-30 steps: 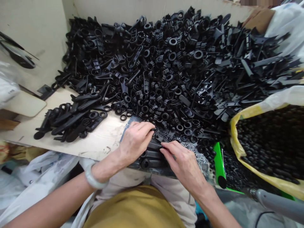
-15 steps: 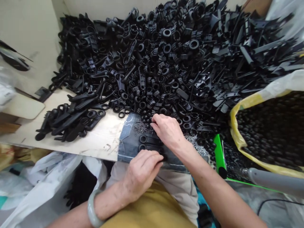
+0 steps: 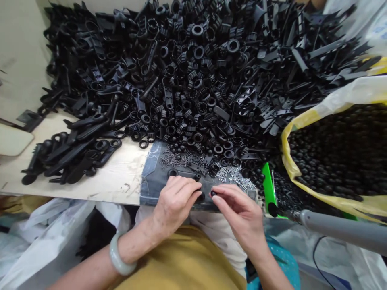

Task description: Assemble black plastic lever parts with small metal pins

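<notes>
A small black ball (image 3: 213,193) is pinched by the right hand (image 3: 244,210); whether the black part (image 3: 201,197) is gripped by the left hand (image 3: 177,200) cannot be told.

The outfit is a mustard top (image 3: 181,259), beige trousers (image 3: 218,234) and a pale green left-wrist bangle (image 3: 117,257).

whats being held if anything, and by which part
The right hand pinches a small round black piece by its sides, thumb against finger. The left hand covers a black part; only its end shows, so its hold is unclear.
</notes>
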A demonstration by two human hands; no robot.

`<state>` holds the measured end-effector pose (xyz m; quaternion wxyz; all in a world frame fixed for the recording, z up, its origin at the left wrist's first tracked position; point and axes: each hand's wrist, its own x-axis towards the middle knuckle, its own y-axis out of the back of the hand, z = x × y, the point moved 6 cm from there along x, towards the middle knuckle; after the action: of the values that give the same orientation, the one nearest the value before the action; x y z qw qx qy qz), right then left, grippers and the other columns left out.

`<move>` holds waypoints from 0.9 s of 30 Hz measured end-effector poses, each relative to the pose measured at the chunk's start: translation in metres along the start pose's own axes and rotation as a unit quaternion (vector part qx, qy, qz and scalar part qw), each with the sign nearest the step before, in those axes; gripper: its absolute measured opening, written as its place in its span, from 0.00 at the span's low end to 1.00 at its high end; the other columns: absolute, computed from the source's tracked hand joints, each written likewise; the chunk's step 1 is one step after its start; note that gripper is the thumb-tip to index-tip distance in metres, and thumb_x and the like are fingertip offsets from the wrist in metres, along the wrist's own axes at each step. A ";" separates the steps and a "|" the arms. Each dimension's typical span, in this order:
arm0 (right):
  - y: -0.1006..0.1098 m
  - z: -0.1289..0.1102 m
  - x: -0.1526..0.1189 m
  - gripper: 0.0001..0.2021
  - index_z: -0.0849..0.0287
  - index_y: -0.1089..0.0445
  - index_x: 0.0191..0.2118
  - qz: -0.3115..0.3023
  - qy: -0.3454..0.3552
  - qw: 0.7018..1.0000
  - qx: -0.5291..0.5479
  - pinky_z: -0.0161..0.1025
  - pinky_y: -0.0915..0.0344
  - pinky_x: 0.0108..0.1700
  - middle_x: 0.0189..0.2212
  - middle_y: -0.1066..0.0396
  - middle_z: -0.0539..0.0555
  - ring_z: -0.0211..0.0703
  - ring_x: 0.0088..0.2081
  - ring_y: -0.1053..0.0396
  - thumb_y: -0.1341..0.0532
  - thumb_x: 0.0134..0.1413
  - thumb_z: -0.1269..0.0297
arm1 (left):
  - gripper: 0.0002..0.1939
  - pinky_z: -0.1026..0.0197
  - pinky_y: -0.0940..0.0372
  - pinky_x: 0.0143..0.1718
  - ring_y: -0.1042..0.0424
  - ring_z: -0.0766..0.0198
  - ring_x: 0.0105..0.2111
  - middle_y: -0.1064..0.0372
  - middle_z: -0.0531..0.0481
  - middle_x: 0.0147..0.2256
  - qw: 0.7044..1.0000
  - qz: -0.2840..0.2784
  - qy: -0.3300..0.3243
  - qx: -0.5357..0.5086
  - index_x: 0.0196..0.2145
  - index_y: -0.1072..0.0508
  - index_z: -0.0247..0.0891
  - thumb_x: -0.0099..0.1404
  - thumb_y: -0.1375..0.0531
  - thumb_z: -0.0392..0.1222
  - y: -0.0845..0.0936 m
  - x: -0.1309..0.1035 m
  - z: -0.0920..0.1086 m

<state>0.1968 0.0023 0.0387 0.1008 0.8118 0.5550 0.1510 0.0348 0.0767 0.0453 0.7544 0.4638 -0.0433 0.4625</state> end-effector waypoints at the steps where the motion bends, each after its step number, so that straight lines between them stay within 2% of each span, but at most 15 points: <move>1: -0.003 -0.002 -0.003 0.08 0.52 0.20 0.45 -0.006 0.019 0.999 -0.027 0.38 0.21 0.41 0.40 0.22 0.54 0.43 0.40 0.22 0.33 0.62 0.67 | 0.05 0.57 0.32 0.41 0.25 0.62 0.37 0.22 0.48 0.38 1.000 -0.007 -0.006 0.001 0.45 0.25 0.37 0.72 0.40 0.34 -0.001 0.001 0.001; 5: -0.013 -0.010 -0.008 0.08 0.53 0.21 0.45 -0.022 0.089 0.992 -0.084 0.40 0.22 0.45 0.40 0.21 0.54 0.44 0.42 0.22 0.35 0.63 0.71 | 0.05 0.59 0.31 0.43 0.25 0.63 0.38 0.23 0.49 0.38 1.000 -0.015 0.002 -0.014 0.45 0.25 0.38 0.72 0.39 0.35 -0.003 0.001 0.000; 10: -0.018 -0.015 -0.009 0.07 0.56 0.24 0.44 -0.017 0.152 0.980 -0.126 0.39 0.23 0.43 0.38 0.21 0.54 0.42 0.40 0.22 0.36 0.64 0.73 | 0.04 0.60 0.31 0.40 0.25 0.63 0.35 0.24 0.50 0.35 0.999 -0.013 0.016 -0.026 0.44 0.26 0.37 0.72 0.39 0.36 -0.005 0.000 -0.005; 14: -0.020 -0.023 -0.008 0.07 0.58 0.26 0.45 -0.045 0.200 0.962 -0.183 0.36 0.24 0.41 0.38 0.22 0.54 0.40 0.38 0.22 0.37 0.65 0.74 | 0.01 0.61 0.31 0.36 0.27 0.62 0.33 0.26 0.51 0.33 0.999 -0.027 0.027 -0.035 0.41 0.27 0.37 0.72 0.39 0.36 -0.008 0.002 -0.007; 21: -0.027 -0.032 -0.004 0.05 0.61 0.28 0.40 -0.095 0.232 0.924 -0.288 0.35 0.26 0.36 0.34 0.25 0.54 0.40 0.33 0.23 0.41 0.69 0.71 | 0.02 0.60 0.33 0.35 0.28 0.62 0.32 0.28 0.52 0.31 0.997 -0.038 0.048 -0.043 0.38 0.27 0.37 0.71 0.39 0.35 -0.011 0.004 -0.009; 23: -0.027 -0.032 -0.002 0.05 0.61 0.28 0.40 -0.107 0.232 0.922 -0.290 0.34 0.26 0.35 0.34 0.25 0.54 0.40 0.33 0.24 0.42 0.70 0.71 | 0.01 0.60 0.32 0.36 0.27 0.62 0.33 0.26 0.51 0.33 0.997 -0.039 0.048 -0.050 0.40 0.26 0.37 0.71 0.39 0.34 -0.011 0.004 -0.009; 27: -0.026 -0.030 0.002 0.05 0.60 0.28 0.42 -0.124 0.238 0.922 -0.280 0.33 0.26 0.35 0.35 0.24 0.54 0.38 0.33 0.24 0.41 0.69 0.70 | 0.07 0.58 0.30 0.41 0.25 0.60 0.37 0.23 0.48 0.37 0.996 -0.043 0.037 -0.069 0.47 0.26 0.36 0.72 0.41 0.32 -0.008 0.003 -0.008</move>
<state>0.1644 0.0129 0.0584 0.2069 0.6154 0.5935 0.4757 0.0398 0.0830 0.0369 0.8047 0.3946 -0.0277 0.4426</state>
